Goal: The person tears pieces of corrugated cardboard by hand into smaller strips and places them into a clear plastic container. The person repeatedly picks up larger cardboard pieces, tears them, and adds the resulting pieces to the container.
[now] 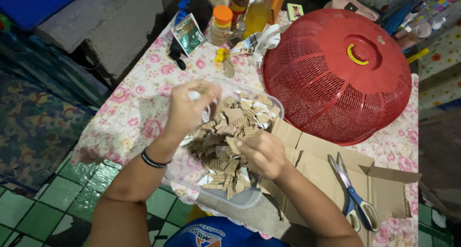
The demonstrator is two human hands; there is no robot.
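Near the middle of the frame, a clear plastic tub [249, 199] heaped with small cardboard scraps [230, 132] sits at the lower edge of a flowered tablecloth [139, 103], its near corner seeming to hang past the table edge toward the lower centre. The left hand [187, 108], left of centre, is curled nearly shut, fingertips pinched together above the heap; it seems to hold a few scraps, though blur hides exactly what. The right hand [261, 153], just below centre, is half closed with its fingers buried in the pile, gripping a clump.

The main risk, as I judge it, is spilling: the heap stands higher than the tub's rim, so any stirring or lifting could push pieces over onto the cloth or the green tiled floor [43, 204] at lower left. Pressing down near the overhanging corner could tip the whole tub. At lower right, open blue-handled scissors [353, 194] lie on flattened cardboard [317, 165], close to the right forearm; an elbow swing could knock them off. A red mesh food cover [336, 74] at upper right stands well apart.
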